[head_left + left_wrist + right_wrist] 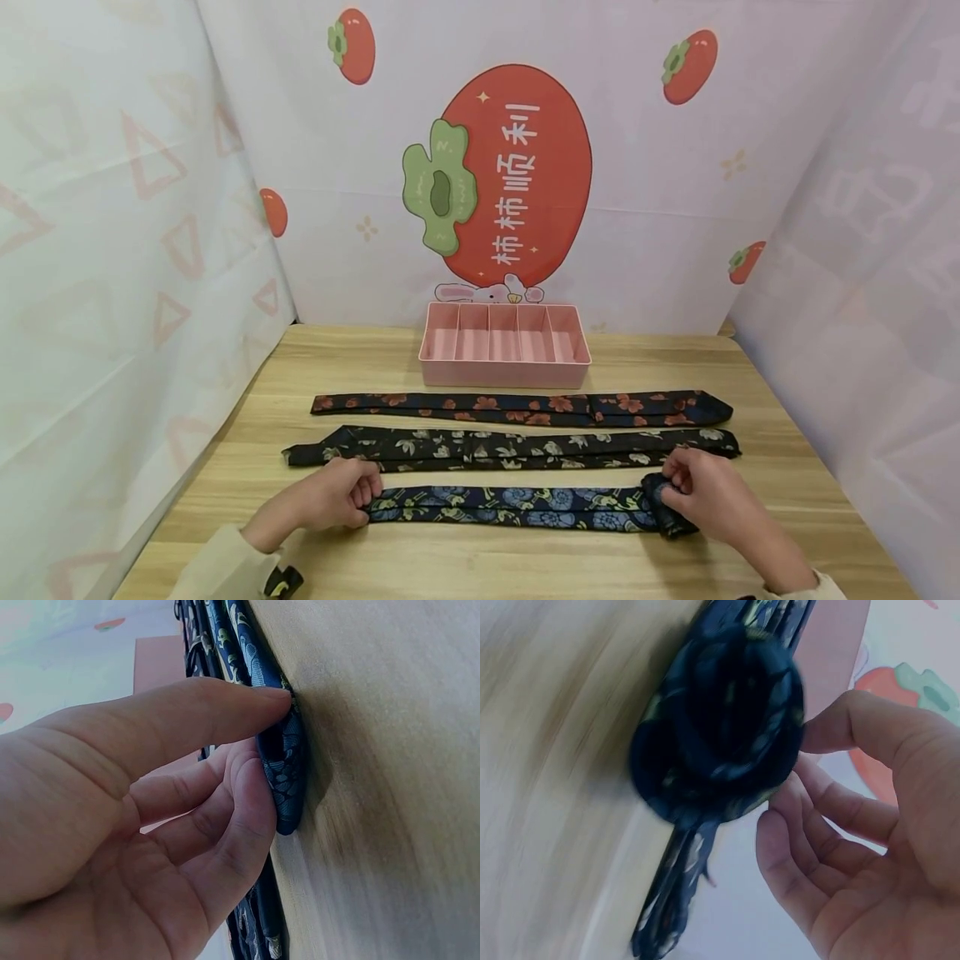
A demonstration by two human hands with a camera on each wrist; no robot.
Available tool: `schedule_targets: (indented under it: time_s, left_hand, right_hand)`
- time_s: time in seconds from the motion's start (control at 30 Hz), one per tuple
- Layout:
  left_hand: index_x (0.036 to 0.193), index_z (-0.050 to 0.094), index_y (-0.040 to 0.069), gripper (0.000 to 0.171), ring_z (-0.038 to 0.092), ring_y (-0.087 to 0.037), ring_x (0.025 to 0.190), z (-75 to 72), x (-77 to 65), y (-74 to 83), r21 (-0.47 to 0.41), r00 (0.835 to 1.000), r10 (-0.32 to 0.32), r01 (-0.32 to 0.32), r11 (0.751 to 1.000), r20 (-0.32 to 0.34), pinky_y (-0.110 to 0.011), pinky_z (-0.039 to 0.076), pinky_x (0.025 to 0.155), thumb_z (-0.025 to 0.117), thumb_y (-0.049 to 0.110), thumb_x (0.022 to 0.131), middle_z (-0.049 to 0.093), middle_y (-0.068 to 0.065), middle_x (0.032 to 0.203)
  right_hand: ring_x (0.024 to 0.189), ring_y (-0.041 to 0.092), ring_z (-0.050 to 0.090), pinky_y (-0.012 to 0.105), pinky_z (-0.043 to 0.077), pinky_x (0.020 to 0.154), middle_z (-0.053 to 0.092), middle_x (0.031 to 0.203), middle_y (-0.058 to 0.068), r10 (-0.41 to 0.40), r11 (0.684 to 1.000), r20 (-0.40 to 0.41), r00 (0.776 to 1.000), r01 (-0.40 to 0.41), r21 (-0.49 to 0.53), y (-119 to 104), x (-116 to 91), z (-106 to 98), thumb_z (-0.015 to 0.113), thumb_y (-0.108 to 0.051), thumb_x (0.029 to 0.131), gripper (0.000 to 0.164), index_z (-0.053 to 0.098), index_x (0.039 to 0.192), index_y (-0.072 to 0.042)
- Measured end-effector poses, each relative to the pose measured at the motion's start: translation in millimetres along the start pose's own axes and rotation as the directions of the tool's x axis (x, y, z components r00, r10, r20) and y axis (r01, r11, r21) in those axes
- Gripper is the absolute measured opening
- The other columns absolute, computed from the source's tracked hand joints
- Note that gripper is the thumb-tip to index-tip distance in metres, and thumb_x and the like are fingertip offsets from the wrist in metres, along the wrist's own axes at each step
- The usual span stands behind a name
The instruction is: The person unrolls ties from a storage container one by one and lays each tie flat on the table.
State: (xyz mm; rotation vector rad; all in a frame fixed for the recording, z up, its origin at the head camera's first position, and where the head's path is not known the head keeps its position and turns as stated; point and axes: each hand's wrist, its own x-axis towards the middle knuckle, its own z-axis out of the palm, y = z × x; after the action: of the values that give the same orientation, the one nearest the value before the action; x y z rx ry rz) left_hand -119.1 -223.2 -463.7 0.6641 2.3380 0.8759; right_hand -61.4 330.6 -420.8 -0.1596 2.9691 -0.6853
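Note:
A navy necktie (517, 508) with blue and yellow flowers lies across the front of the table, its right end wound into a loose roll (720, 772). At its left end, my left hand (333, 496) pinches the fabric between thumb and fingers, close to the wood. My right hand (716, 500) holds the roll, thumb and bent fingers at its edge; the right wrist view shows the roll's open coils from the side. Just behind lies a black necktie (517, 450) with pale flowers, folded lengthwise. Behind that is a dark necktie (525, 408) with orange-red flowers.
A pink box (504, 374) with several upright compartments stands at the back of the wooden table (465, 567). Behind it hangs a white cloth (645, 275) printed with persimmons, and further cloth walls close off the left and right sides.

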Motion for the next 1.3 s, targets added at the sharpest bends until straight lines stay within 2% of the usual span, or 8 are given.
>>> schedule_targets:
  time_s: [0.13, 0.37, 0.67, 0.93, 1.3]
  left_hand:
    - [0.098, 0.064, 0.012, 0.028, 0.056, -0.009, 0.076, -1.0, 0.3, -0.2, 0.009, 1.000, -0.012, 0.012, 1.000, 0.000, -0.025, 0.052, 0.067, 0.084, 0.002, 0.080, 0.061, 0.003, 0.086]
    - [0.095, 0.063, 0.008, 0.031, 0.054, -0.012, 0.074, -5.3, -7.8, 17.9, -0.015, 0.997, -0.069, 0.068, 0.998, -0.020, -0.024, 0.047, 0.065, 0.082, -0.008, 0.077, 0.060, -0.003, 0.084]
    - [0.098, 0.064, 0.006, 0.031, 0.054, -0.013, 0.076, -7.6, -13.7, 15.8, -0.042, 0.995, -0.101, 0.100, 0.994, -0.027, -0.024, 0.048, 0.066, 0.082, -0.008, 0.077, 0.060, -0.004, 0.086]
    - [0.098, 0.065, 0.006, 0.031, 0.054, -0.013, 0.076, -8.4, -15.2, 16.5, -0.051, 0.994, -0.105, 0.103, 0.993, -0.027, -0.024, 0.048, 0.066, 0.082, -0.009, 0.077, 0.060, -0.004, 0.085]
    - [0.098, 0.064, 0.006, 0.031, 0.054, -0.015, 0.077, -11.0, -20.4, 13.2, -0.057, 0.993, -0.112, 0.110, 0.992, -0.029, -0.024, 0.047, 0.066, 0.082, -0.009, 0.077, 0.060, -0.004, 0.086]
  right_hand:
    - [0.069, 0.004, 0.048, 0.024, 0.044, 0.061, 0.059, 0.082, -0.004, -0.023, 1.000, -0.014, 1.000, 0.023, -0.016, -10.6, -1.7, 4.0, 0.085, -0.013, 0.082, 0.020, 0.068, 0.092, -0.013]
    - [0.070, 0.003, 0.044, 0.024, 0.043, 0.061, 0.055, 0.081, -0.005, -0.079, 0.994, -0.027, 0.997, 0.077, -0.076, -22.7, -2.7, 19.9, 0.097, -0.026, 0.074, 0.036, 0.065, 0.088, -0.016]
    - [0.067, 0.005, 0.043, 0.025, 0.042, 0.059, 0.054, 0.080, -0.006, -0.093, 0.986, -0.119, 0.989, 0.075, -0.146, -19.1, -0.9, 35.2, 0.101, -0.034, 0.066, 0.047, 0.061, 0.084, -0.017]
    - [0.068, 0.005, 0.042, 0.025, 0.041, 0.059, 0.053, 0.079, -0.005, -0.093, 0.986, -0.107, 0.990, 0.076, -0.151, -10.8, 0.7, 27.1, 0.101, -0.026, 0.067, 0.044, 0.061, 0.084, -0.018]
    - [0.065, 0.008, 0.045, 0.025, 0.038, 0.059, 0.056, 0.077, -0.003, -0.002, 0.999, -0.073, 0.997, -0.001, -0.048, 2.9, -0.3, 7.2, 0.092, -0.020, 0.076, 0.034, 0.061, 0.087, -0.013]
